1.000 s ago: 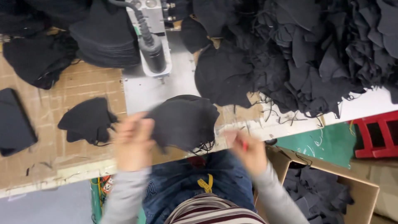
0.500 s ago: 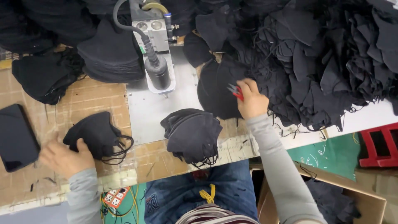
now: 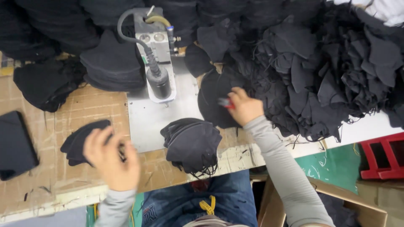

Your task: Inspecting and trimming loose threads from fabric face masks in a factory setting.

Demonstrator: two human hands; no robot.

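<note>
left hand (image 3: 110,159) hovering with fingers loosely spread over small black mask stack (image 3: 82,141) on cardboard, gripping nothing. right hand (image 3: 244,107) pinching red tool (image 3: 226,103), resting against flat black mask piece (image 3: 214,98) beside heaped pile (image 3: 328,71).

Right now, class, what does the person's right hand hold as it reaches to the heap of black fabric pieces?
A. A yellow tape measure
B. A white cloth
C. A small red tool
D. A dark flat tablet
C: the right hand has a small red tool in its grip, resting on a black piece at the edge of the fabric heap.
</note>
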